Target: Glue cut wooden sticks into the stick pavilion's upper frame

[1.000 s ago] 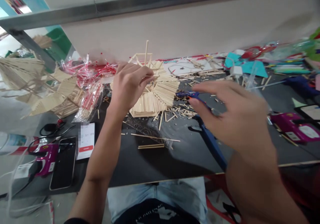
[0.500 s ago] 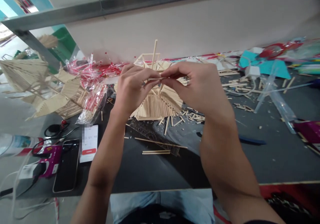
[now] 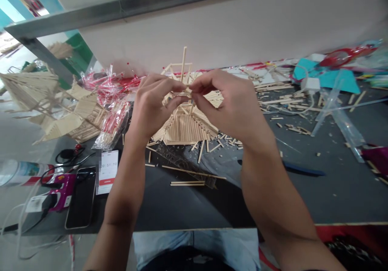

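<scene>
My left hand (image 3: 153,105) and my right hand (image 3: 227,101) meet fingertip to fingertip above a model roof made of thin wooden sticks (image 3: 184,127). Both hands pinch a short wooden stick (image 3: 187,91) held between them, just over the top of the model. One upright stick (image 3: 183,61) rises from the model behind my fingers. Loose long sticks (image 3: 194,172) and short cut pieces (image 3: 230,139) lie on the dark table (image 3: 303,198) in front of the model.
Packets of sticks in red-printed plastic (image 3: 112,121) and other stick models (image 3: 45,101) lie at the left. A black phone (image 3: 80,196), a timer screen (image 3: 107,170) and a magenta tool (image 3: 59,186) sit near the left edge. A blue tool (image 3: 303,169) lies at the right.
My right hand left the blue tool at the right and came up to my left hand. Both hands now pinch the short stick closer together, above the model.
</scene>
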`<state>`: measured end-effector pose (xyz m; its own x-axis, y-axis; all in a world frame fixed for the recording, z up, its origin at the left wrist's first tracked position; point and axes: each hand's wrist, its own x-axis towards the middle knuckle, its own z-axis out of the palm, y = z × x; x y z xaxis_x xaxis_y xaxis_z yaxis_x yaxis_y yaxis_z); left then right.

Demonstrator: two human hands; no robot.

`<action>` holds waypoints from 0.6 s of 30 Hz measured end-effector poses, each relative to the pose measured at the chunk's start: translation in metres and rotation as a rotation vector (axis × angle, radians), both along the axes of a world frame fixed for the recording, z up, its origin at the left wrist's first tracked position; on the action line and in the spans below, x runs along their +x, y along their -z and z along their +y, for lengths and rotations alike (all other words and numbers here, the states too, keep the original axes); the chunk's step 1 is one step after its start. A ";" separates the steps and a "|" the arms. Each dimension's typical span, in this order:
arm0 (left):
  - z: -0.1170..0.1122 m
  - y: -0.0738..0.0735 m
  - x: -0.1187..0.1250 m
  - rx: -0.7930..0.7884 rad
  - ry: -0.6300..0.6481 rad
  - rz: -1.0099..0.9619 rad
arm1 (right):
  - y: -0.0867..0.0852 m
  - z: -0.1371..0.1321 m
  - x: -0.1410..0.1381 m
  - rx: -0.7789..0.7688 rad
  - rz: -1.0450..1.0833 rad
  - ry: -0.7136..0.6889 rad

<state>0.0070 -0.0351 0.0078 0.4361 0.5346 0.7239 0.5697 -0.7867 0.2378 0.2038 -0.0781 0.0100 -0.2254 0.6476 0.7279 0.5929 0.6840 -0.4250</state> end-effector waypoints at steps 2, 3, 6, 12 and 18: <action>-0.001 -0.004 -0.005 -0.011 0.004 -0.002 | -0.001 -0.001 0.001 0.034 -0.005 -0.004; -0.001 -0.006 -0.007 -0.016 0.018 -0.002 | -0.002 -0.002 0.002 0.040 -0.007 -0.001; 0.000 -0.009 -0.013 -0.023 0.071 -0.002 | -0.003 -0.003 0.004 0.014 -0.012 0.002; 0.003 -0.007 -0.015 -0.037 0.089 0.002 | -0.001 -0.001 0.004 -0.012 -0.010 -0.020; 0.005 -0.005 -0.016 -0.057 0.077 0.004 | 0.007 0.006 0.002 -0.042 0.155 -0.111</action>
<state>-0.0092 -0.0300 0.0129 0.4804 0.5397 0.6914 0.5092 -0.8134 0.2812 0.2063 -0.0717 0.0029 -0.1841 0.6552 0.7326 0.4400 0.7215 -0.5347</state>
